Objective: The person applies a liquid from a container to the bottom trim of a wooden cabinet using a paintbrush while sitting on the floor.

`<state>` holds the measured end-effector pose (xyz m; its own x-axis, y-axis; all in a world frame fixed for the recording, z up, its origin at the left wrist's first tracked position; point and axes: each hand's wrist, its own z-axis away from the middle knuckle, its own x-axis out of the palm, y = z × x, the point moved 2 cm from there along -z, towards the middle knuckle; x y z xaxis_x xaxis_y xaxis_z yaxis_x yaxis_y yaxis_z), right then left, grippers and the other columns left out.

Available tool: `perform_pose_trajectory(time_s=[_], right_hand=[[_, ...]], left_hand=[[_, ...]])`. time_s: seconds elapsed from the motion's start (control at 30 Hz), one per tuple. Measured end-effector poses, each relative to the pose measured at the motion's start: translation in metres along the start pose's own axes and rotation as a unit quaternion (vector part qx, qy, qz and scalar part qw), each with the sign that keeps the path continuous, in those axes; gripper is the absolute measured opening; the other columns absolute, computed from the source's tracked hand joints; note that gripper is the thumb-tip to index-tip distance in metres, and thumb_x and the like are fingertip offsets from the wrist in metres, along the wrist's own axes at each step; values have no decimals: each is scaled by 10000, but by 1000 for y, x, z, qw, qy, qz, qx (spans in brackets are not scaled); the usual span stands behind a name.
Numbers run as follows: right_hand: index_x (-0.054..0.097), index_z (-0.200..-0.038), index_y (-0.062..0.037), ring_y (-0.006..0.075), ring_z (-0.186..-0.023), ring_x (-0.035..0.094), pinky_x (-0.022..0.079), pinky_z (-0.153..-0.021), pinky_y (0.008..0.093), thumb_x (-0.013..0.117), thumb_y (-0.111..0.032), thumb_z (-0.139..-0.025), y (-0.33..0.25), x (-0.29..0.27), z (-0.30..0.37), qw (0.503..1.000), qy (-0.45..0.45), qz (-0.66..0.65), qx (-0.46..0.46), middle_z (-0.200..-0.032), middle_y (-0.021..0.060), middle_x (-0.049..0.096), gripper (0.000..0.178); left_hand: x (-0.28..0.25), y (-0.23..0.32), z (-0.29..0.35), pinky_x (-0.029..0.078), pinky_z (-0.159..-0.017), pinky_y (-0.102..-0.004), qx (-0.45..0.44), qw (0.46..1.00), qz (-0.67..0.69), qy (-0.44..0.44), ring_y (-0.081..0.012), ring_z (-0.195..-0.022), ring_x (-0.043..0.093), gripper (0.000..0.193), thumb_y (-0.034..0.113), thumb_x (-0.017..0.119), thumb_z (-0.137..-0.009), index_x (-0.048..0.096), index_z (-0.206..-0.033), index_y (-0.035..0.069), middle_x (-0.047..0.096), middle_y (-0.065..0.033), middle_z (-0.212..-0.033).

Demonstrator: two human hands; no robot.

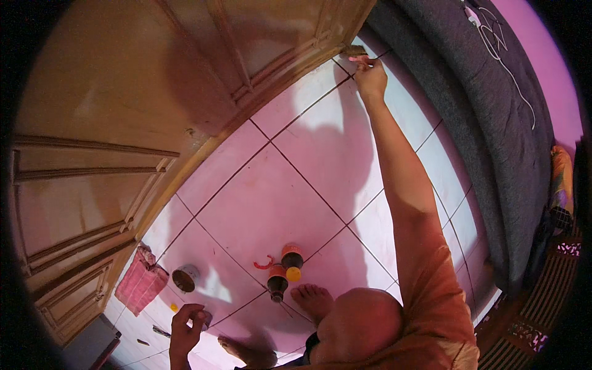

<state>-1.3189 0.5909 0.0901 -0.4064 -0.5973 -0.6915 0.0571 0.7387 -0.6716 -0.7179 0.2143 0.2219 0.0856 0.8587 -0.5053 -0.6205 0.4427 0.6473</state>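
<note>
Right hand [370,75] reaches far across the pink tiled floor [277,179], grip clenched on a pink-handled paintbrush [356,53] whose bristles touch the lower edge of the brown wooden door [203,68]. Left hand [185,327] hovers near, fingers curled around a small object that cannot be identified. Between the hands stand two dark bottles [285,271], a small round tin [184,278] and a pink folded cloth [142,285] left of them. Bare feet [313,301] rest beside the bottles.

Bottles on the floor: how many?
2. A dark bottle and an orange-capped bottle lie side by side on the tiles just ahead of the bare foot. None seems hidden.
</note>
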Motion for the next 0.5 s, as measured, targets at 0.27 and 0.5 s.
perform_pose_trajectory(time_s=[0.27, 0.5], right_hand=[[632, -967, 20, 431, -890, 682, 533, -782, 464, 635, -176, -895, -9, 10, 54, 985, -94, -131, -64, -900, 273, 691, 209], [617, -980, 33, 422, -880, 684, 531, -764, 461, 608, -256, -946, 12, 7, 7, 999, 4, -41, -13, -884, 254, 702, 292]], left_hand=[[-1, 5, -2, 506, -695, -295, -1, 1000, 1, 6, -149, -734, 642, 209, 184, 654, -957, 626, -1067, 8, 679, -81, -797], [0, 1, -3, 515, -713, -299, 0, 1000, 5, -6, -155, -757, 647, 202, 170, 623, -974, 610, -1083, 1, 664, -81, -817]])
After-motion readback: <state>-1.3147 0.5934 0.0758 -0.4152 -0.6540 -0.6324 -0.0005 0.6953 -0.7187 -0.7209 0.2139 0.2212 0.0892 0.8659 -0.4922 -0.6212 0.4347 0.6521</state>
